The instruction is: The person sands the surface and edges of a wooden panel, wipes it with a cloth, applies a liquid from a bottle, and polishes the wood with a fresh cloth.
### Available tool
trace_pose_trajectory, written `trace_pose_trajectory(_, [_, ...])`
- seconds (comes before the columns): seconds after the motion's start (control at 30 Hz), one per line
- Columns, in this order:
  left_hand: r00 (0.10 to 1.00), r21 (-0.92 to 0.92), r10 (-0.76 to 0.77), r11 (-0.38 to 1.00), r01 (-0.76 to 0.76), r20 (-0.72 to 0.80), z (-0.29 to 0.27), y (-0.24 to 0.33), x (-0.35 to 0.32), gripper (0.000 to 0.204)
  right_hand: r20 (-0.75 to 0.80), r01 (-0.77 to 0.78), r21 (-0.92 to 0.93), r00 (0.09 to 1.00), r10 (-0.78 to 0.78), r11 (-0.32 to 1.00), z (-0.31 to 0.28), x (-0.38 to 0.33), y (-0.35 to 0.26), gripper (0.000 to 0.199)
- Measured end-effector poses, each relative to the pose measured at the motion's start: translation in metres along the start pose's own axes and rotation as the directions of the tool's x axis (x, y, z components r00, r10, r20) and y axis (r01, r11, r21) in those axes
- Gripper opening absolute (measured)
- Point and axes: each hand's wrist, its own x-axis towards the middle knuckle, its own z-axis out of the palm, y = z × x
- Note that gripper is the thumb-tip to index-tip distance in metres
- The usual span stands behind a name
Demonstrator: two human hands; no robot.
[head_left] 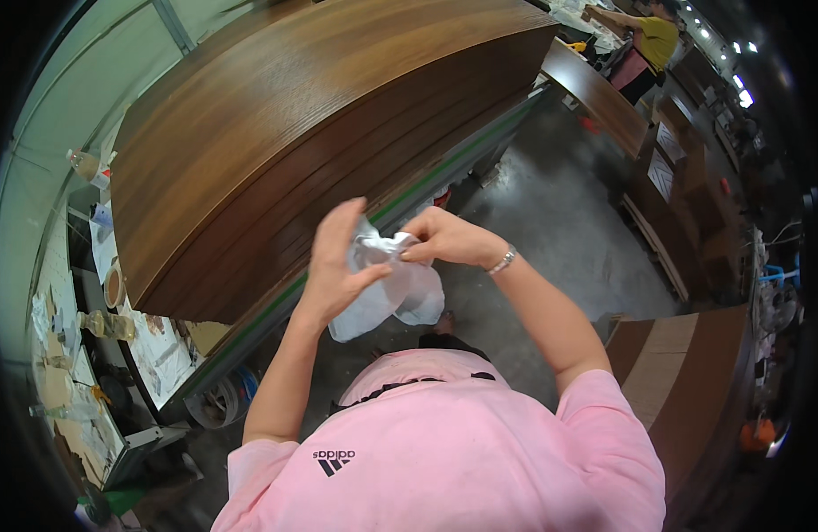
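Thin white sheet (400, 282), soft and partly see-through, is in front of the person's body, between the two hands and above the grey floor (551, 213). It is gathered in folds at its upper part, and below it hangs down in two loose, wider parts. I cannot tell if it is plastic or cloth. The right hand (449, 238) is closed on the gathered part, pinching it between the thumb and the fingers; a metal band (503, 258) is around this wrist. The left hand (332, 266) is at the other side of the sheet, with the fingers pointing up and the thumb toward the folds; it is blurred, so I cannot tell whether it grips the sheet or only stays beside it. The person wears a pink shirt (480, 452). Beyond the hands, a stack of brown wooden panels (338, 97) lies on a counter with a green edge (427, 180). To the left of the stack are a clear bottle (88, 168) and, nearer, a jar with yellowish content (107, 325). A bucket (218, 403) stands low at the near end of the counter. At the right there are brown boards (684, 372), and far at the upper right a co-worker in a yellow top (659, 40) is beside another work place.
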Motion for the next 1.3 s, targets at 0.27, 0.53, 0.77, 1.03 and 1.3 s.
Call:
trace_pose_trajectory(0.27, [0.879, -0.582, -0.393, 0.661, 0.474, 0.271, -0.019, -0.009, 0.005, 0.012, 0.115, -0.118, -0.061, 0.986, 0.124, 0.991, -0.004, 0.010, 0.005, 0.030])
trace_pose_trajectory(0.53, [0.827, -0.751, -0.558, 0.576, 0.324, -0.071, -0.067, -0.035, -0.028, 0.015, 0.002, -0.241, -0.321, 0.967, 0.255, 0.916, -0.016, -0.005, 0.041, 0.022])
trace_pose_trajectory(0.77, [0.922, -0.125, -0.326, 0.926, 0.356, 0.207, -0.045, -0.018, -0.030, 0.051, 0.119, -0.025, 0.035, 0.993, 0.020, 0.999, -0.005, -0.008, 0.015, 0.015])
trace_pose_trajectory(1.03, [0.750, -0.500, -0.366, 0.575, 0.648, 0.551, 0.029, -0.003, -0.020, 0.028, 0.085, -0.025, 0.085, 0.996, 0.018, 0.996, -0.007, -0.008, -0.001, 0.020])
trace_pose_trajectory(1.3, [0.855, -0.739, -0.322, 0.434, 0.516, 0.407, 0.040, 0.000, -0.016, 0.022, -0.017, -0.038, 0.178, 0.999, 0.042, 0.983, -0.014, -0.020, 0.007, 0.026])
